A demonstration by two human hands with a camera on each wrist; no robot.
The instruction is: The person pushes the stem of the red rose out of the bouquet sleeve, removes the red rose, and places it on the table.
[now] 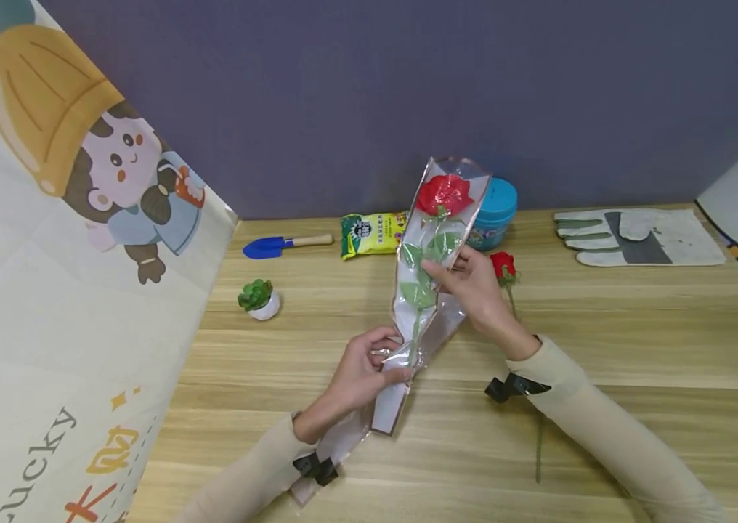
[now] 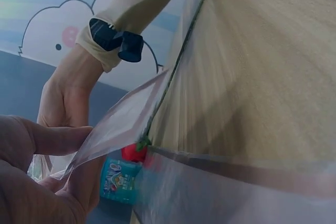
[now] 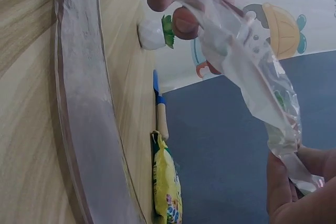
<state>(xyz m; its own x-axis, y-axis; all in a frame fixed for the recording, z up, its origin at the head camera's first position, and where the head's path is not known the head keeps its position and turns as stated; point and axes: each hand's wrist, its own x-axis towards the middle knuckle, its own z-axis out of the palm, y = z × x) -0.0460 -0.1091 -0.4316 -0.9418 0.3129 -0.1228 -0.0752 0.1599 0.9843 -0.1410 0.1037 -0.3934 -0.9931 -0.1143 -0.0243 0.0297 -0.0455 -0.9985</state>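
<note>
A red artificial rose (image 1: 445, 195) with green leaves lies inside a clear and white flower sleeve (image 1: 385, 408), held tilted above the table. My left hand (image 1: 364, 369) pinches the narrow lower part of the sleeve, thumb in front. Higher up, my right hand (image 1: 473, 290) grips the sleeve's right edge beside the leaves. In the right wrist view the crinkled sleeve (image 3: 247, 77) stretches between both hands. Beneath it, another flat sleeve (image 1: 445, 319) lies on the wood. A second red rose (image 1: 503, 266) rests on the table, its stem partly hidden under the right arm.
At the back stand a blue lidded tub (image 1: 497, 207) and a yellow-green packet (image 1: 369, 234). To the left are a blue hand trowel (image 1: 267, 248) and a small potted succulent (image 1: 258, 298). Work gloves (image 1: 643, 237) lie at the right, near the dark back wall (image 1: 408, 87).
</note>
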